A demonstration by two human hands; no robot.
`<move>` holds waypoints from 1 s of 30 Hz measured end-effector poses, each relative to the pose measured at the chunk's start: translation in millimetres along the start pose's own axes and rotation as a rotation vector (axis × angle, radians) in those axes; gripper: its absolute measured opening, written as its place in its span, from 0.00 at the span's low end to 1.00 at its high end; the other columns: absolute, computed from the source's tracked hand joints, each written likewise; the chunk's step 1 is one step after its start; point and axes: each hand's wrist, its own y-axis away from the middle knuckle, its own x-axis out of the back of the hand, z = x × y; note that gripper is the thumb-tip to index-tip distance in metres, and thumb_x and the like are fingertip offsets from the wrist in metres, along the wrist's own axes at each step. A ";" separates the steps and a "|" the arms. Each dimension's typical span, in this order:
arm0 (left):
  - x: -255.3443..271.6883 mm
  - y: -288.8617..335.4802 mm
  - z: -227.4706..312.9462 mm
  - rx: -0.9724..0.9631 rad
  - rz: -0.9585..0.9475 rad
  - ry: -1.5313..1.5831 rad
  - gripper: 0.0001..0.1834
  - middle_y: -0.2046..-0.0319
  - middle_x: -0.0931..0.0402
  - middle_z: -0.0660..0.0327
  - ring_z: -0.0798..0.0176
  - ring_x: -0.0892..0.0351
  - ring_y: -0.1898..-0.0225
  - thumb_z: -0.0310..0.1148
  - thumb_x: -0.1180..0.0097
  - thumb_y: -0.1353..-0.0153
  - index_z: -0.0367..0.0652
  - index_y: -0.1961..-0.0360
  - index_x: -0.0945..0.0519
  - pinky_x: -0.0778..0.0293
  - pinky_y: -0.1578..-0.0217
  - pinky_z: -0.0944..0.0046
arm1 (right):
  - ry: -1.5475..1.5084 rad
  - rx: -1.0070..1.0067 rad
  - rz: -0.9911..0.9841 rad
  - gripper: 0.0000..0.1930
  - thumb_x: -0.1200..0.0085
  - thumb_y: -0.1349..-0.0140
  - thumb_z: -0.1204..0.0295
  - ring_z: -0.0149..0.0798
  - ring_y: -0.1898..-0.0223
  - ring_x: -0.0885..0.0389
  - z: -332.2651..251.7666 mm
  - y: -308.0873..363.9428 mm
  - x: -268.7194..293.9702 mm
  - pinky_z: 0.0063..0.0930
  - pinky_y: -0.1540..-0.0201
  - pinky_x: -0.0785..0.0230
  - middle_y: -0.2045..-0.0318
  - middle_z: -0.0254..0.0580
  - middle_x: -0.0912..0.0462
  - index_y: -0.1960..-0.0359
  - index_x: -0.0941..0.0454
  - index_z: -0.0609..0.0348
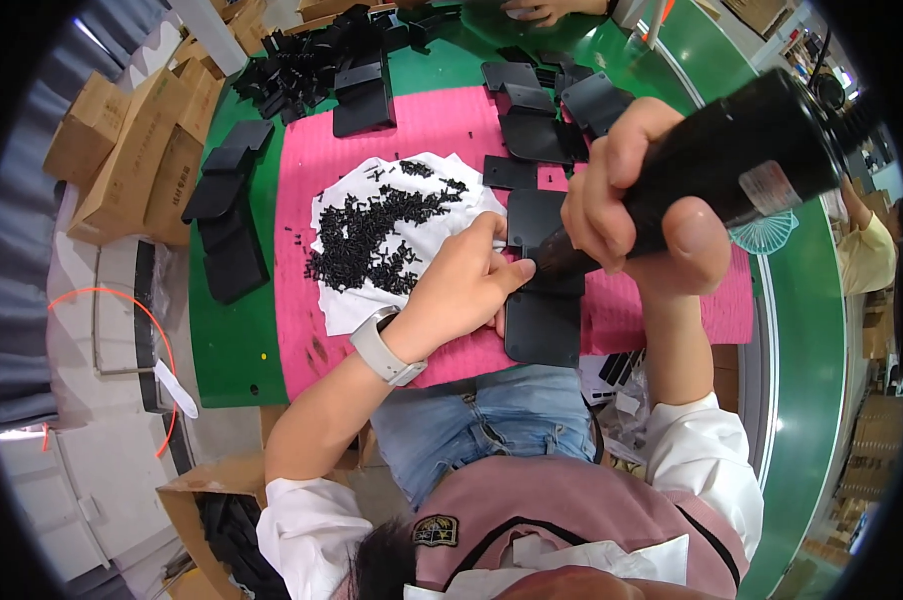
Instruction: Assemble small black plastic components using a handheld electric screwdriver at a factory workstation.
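My right hand is wrapped around a thick black power screwdriver, tilted with its narrow end down at a black plastic part. My left hand grips the left edge of that part, thumb and fingers close to the tool's tip. The tip itself and any screw under it are hidden. The part lies on a pink mat in front of me. Left of it, many small black screws are heaped on a white cloth.
The mat covers a green table. Stacked black parts stand on the left, a jumbled pile at the far left, and more parts beyond my work. Cardboard boxes line the left side. Another person's hand shows at the far edge.
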 end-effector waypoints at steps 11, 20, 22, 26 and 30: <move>-2.2 1.2 2.6 0.026 0.009 0.046 0.15 0.89 0.27 0.51 0.58 0.25 0.88 0.26 0.47 0.44 0.26 0.62 0.36 0.33 0.85 0.62 | 0.020 -0.080 -0.043 0.21 0.43 0.49 0.59 0.27 0.91 0.38 5.9 -6.1 0.2 0.19 0.88 0.45 0.88 0.35 0.35 0.68 0.38 0.63; -5.5 -0.7 -13.6 -0.159 0.128 -0.075 0.13 0.87 0.26 0.52 0.59 0.25 0.89 0.27 0.46 0.45 0.26 0.65 0.32 0.34 0.87 0.62 | 0.048 -0.027 -0.040 0.24 0.36 0.53 0.59 0.26 0.88 0.36 12.3 6.3 -16.6 0.19 0.85 0.44 0.87 0.33 0.33 0.68 0.37 0.62; -10.1 -4.6 -10.0 -0.177 0.160 -0.083 0.13 0.88 0.26 0.52 0.60 0.25 0.89 0.27 0.46 0.46 0.26 0.65 0.30 0.34 0.87 0.62 | 0.051 -0.003 -0.030 0.27 0.34 0.53 0.56 0.26 0.87 0.36 4.4 5.4 -16.5 0.20 0.85 0.43 0.87 0.31 0.32 0.66 0.36 0.61; 8.6 21.4 14.4 -0.085 0.203 0.064 0.17 0.90 0.28 0.61 0.70 0.31 0.91 0.30 0.43 0.49 0.26 0.61 0.26 0.36 0.88 0.67 | -0.236 0.239 -0.307 0.27 0.37 0.49 0.53 0.26 0.90 0.34 -19.1 3.9 9.8 0.20 0.86 0.42 0.85 0.27 0.30 0.60 0.37 0.58; 45.0 108.3 30.7 -0.058 0.807 0.117 0.23 0.83 0.24 0.66 0.77 0.31 0.87 0.27 0.38 0.50 0.29 0.53 0.26 0.38 0.89 0.74 | -0.288 0.356 -0.220 0.23 0.39 0.47 0.54 0.23 0.92 0.31 -46.6 27.5 28.4 0.15 0.85 0.35 0.87 0.24 0.29 0.64 0.38 0.55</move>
